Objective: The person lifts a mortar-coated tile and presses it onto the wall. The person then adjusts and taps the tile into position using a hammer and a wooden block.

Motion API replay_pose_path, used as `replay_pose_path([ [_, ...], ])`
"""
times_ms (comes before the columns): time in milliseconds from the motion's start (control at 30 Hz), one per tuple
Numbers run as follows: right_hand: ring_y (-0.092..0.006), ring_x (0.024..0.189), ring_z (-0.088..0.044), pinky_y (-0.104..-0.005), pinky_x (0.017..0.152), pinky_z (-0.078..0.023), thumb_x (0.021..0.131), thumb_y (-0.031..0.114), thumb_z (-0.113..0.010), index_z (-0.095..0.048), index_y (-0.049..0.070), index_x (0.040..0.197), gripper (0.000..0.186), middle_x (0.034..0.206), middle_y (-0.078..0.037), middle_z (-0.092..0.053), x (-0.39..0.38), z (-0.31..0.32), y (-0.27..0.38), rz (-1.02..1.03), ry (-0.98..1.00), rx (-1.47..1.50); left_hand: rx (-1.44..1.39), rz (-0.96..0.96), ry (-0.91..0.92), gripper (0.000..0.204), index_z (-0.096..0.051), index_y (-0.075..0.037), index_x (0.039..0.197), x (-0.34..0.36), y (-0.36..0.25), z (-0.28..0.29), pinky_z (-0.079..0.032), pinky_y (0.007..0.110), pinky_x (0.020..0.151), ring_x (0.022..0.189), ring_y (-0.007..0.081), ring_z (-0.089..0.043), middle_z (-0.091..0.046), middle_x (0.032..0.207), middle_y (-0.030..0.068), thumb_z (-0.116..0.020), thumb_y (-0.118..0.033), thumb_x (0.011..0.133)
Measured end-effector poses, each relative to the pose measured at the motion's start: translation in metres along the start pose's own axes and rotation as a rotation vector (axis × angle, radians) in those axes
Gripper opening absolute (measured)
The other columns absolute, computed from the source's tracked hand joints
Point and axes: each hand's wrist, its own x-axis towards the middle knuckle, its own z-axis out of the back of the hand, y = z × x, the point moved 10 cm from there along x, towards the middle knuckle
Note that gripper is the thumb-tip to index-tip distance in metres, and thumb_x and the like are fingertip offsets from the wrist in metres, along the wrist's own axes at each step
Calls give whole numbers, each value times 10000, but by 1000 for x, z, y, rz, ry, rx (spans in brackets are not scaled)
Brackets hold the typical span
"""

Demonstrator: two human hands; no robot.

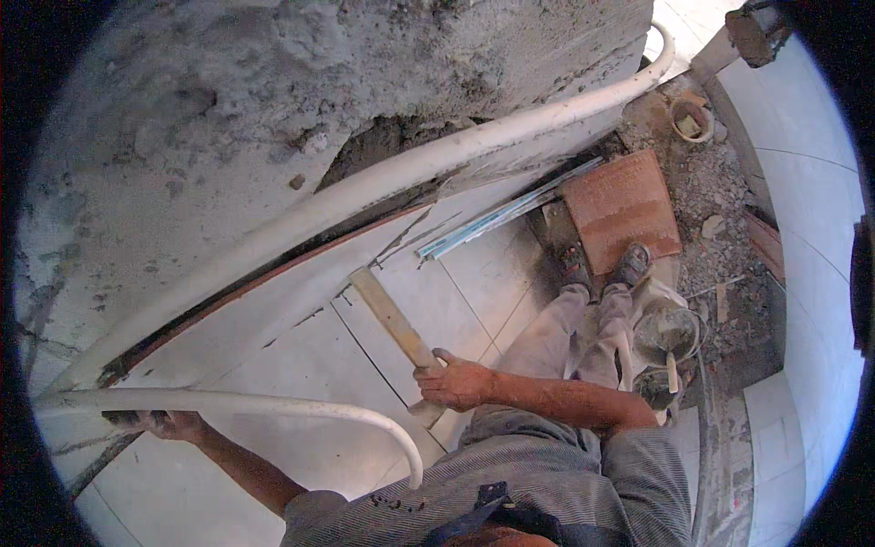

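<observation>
My right hand (454, 383) is closed around a pale, flat wooden batten (394, 317). The batten slants across the white tiles (465, 305), its far end up and to the left, and a short end shows below my fist. At the far left, my left hand (175, 425) reaches under a cream-coloured curved pipe (264, 399), which covers part of it. It is close to the tiled face and a dark gap; its fingers are mostly hidden, so I cannot make out whether it holds anything.
A long cream pipe (437, 150) runs along a rough concrete mass (219, 100). Blue-white strips (506, 211) lie by the wall. My feet stand at a reddish tile (624, 210). Buckets (667, 330) with a handled tool stand beside my legs. Rubble (715, 232) and a small pot (691, 120) lie beyond.
</observation>
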Motion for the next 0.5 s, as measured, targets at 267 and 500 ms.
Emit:
replay_pose_path([
  [267,-172,1143,-383,-522,917,-280,697,165,-546,-493,97,971,287,1078,-89,-480,1,-6,6,-28,38,44,106,3,69,342,-500,13,892,0,14,15,-476,372,750,983,330,-474,-467,1044,200,-617,-285,772],
  [500,-180,1113,-398,-549,859,-307,701,193,-533,-517,82,857,191,956,-56,-503,2,10,8,-24,-126,6,30,75,54,349,-500,6,853,-8,23,5,-478,368,672,890,274,-476,-469,1009,177,-622,-310,769],
])
